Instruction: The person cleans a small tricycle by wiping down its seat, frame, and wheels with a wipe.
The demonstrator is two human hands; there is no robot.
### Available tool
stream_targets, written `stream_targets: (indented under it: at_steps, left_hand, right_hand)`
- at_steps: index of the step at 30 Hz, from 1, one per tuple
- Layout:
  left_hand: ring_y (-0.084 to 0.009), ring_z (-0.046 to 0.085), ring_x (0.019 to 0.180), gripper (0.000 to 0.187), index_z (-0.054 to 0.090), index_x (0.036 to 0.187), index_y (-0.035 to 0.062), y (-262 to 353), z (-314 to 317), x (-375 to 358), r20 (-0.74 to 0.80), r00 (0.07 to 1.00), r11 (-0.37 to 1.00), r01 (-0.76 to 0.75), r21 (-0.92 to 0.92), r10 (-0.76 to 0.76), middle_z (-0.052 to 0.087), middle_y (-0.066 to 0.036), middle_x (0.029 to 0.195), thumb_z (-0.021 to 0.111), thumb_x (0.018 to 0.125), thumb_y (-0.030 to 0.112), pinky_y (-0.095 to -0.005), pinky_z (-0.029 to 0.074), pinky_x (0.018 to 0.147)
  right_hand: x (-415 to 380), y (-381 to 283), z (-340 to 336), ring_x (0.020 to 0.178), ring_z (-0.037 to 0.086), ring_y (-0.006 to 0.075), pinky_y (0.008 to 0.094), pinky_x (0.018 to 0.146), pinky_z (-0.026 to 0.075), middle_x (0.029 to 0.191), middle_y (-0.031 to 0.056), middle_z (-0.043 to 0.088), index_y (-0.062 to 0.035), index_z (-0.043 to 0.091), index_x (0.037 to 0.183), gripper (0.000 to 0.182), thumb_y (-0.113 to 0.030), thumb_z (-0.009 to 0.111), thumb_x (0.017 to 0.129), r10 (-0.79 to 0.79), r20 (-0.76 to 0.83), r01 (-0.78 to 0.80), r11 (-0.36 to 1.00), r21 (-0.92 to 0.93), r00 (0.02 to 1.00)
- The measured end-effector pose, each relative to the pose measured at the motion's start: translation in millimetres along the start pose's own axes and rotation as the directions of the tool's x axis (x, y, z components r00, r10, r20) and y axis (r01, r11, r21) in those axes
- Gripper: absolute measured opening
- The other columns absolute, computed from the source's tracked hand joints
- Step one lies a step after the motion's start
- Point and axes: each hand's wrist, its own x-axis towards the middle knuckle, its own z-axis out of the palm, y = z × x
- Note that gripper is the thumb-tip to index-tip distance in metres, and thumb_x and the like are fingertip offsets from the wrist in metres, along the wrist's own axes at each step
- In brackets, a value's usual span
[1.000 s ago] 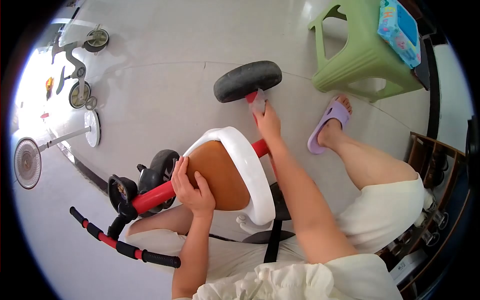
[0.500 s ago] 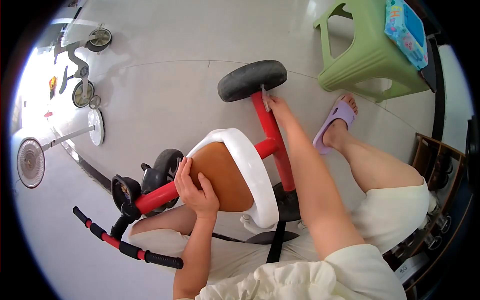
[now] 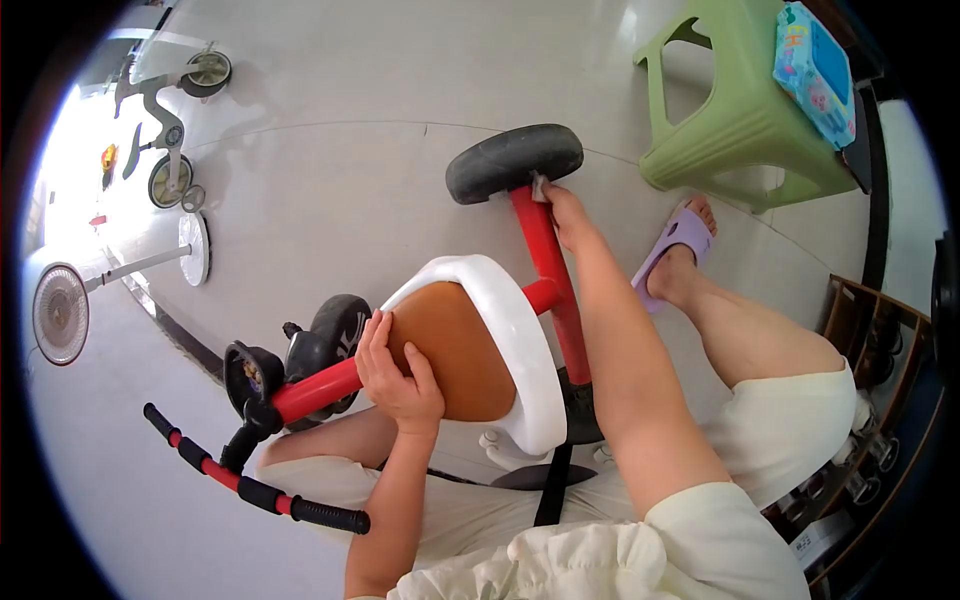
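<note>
A child's tricycle with a red frame (image 3: 545, 245) is tilted across my lap, with a brown seat (image 3: 460, 350) edged by a white backrest (image 3: 535, 365). My left hand (image 3: 400, 378) lies on the seat's front edge, fingers stretched out and thumb apart. Beside a black rear wheel (image 3: 515, 163), my right hand (image 3: 568, 215) pinches a small whitish wipe (image 3: 540, 188) against the end of the red axle tube. Handlebars with black grips (image 3: 330, 515) point to the lower left. The front wheel (image 3: 340, 330) is partly hidden behind the frame.
A green plastic stool (image 3: 750, 120) carrying a pack of wipes (image 3: 815, 75) stands at upper right. A shoe rack (image 3: 880, 310) is close on the right. Leftward are a balance bike (image 3: 160, 125) and a white standing fan (image 3: 62, 312). My foot wears a purple slipper (image 3: 678, 240).
My right hand has shifted slightly around the axle end by the wheel, and more of the wipe shows. The tricycle appears a little further right and my left hand stays on the seat.
</note>
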Motion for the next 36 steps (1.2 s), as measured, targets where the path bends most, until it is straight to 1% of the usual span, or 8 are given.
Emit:
stream_targets:
  at_steps: [1,4,6,11,19,28,31,36]
  left_hand:
    - [-0.0378,0.052,0.123,0.039,0.056,0.127,-0.0019,1,0,0,0.002,1.000,1.000,0.000,-0.005,0.000,0.058,-0.019,0.131,0.050,0.092,0.013,-0.0471,0.038,0.107]
    - [-0.0383,0.053,0.122,0.039,0.057,0.127,-0.0020,-1,1,0,-0.010,1.000,1.000,-0.023,0.018,0.023,0.059,-0.020,0.129,0.050,0.091,0.013,-0.0472,0.038,0.106]
    - [-0.0385,0.053,0.122,0.039,0.057,0.126,-0.0021,-1,1,0,-0.015,1.000,1.000,-0.025,0.015,0.025,0.059,-0.020,0.129,0.050,0.091,0.012,-0.0473,0.039,0.106]
    - [-0.0391,0.053,0.120,0.038,0.057,0.126,-0.0021,1,2,2,-0.027,0.999,0.999,-0.033,0.010,0.033,0.060,-0.020,0.128,0.050,0.091,0.012,-0.0476,0.039,0.105]
    - [-0.0387,0.053,0.121,0.039,0.057,0.126,-0.0022,0,1,2,-0.012,1.000,1.000,-0.012,0.024,0.012,0.059,-0.020,0.128,0.049,0.091,0.012,-0.0473,0.039,0.105]
    - [-0.0416,0.054,0.119,0.042,0.057,0.126,-0.0017,0,2,1,-0.020,1.000,1.000,-0.013,0.000,0.013,0.059,-0.022,0.128,0.053,0.086,0.013,-0.0498,0.039,0.103]
    - [-0.0413,0.053,0.119,0.042,0.057,0.126,-0.0017,0,2,1,-0.023,1.000,1.000,-0.017,0.010,0.018,0.059,-0.021,0.128,0.053,0.087,0.013,-0.0498,0.039,0.103]
    - [-0.0408,0.054,0.120,0.042,0.057,0.126,-0.0016,-2,2,0,-0.028,1.000,1.000,-0.004,0.019,0.004,0.059,-0.021,0.128,0.053,0.087,0.013,-0.0494,0.039,0.104]
  right_hand:
    - [-1,6,-2,0.098,0.064,0.0215,0.0366,0.090,0.049,0.112,0.0088,0.067,-0.0002,0.065,0.115,0.048,-0.044,0.050,0.101,-0.001,0.000,0.001,1.000,-0.001,1.000]
    - [-16,19,-13,0.091,0.067,0.0281,0.0394,0.087,0.049,0.099,0.0111,0.072,-0.0005,0.070,0.105,0.044,-0.041,0.054,0.097,-0.245,-0.045,0.216,0.915,-0.341,0.968]
    - [-41,16,-23,0.095,0.067,0.0375,0.0443,0.086,0.049,0.104,0.0183,0.072,-0.0020,0.070,0.113,0.039,-0.034,0.057,0.094,-0.276,0.000,0.137,0.476,-0.869,0.961]
    - [-113,23,-8,0.098,0.065,0.0405,0.0462,0.085,0.050,0.105,0.0222,0.069,-0.0042,0.066,0.120,0.045,-0.035,0.064,0.087,-0.359,-0.079,0.065,0.372,-0.926,0.930]
    - [-85,28,16,0.099,0.066,0.0398,0.0477,0.086,0.051,0.106,0.0218,0.068,0.0034,0.056,0.122,0.058,-0.033,0.075,0.081,-0.440,-0.091,0.032,0.264,-0.964,0.893]
    - [-30,-9,35,0.101,0.064,0.0425,0.0489,0.086,0.050,0.109,0.0264,0.066,0.0010,0.059,0.121,0.053,-0.040,0.066,0.088,-0.467,-0.045,0.209,0.478,-0.853,0.883]
    - [-42,-2,39,0.103,0.063,0.0427,0.0488,0.087,0.050,0.117,0.0274,0.063,0.0013,0.058,0.125,0.048,-0.033,0.063,0.091,-0.447,-0.078,0.129,0.415,-0.901,0.891]
    - [-83,32,23,0.121,0.056,0.0383,0.0434,0.099,0.047,0.138,0.0201,0.054,0.0014,0.055,0.130,0.039,-0.013,0.049,0.095,-0.652,0.119,0.333,0.215,-0.918,0.749]
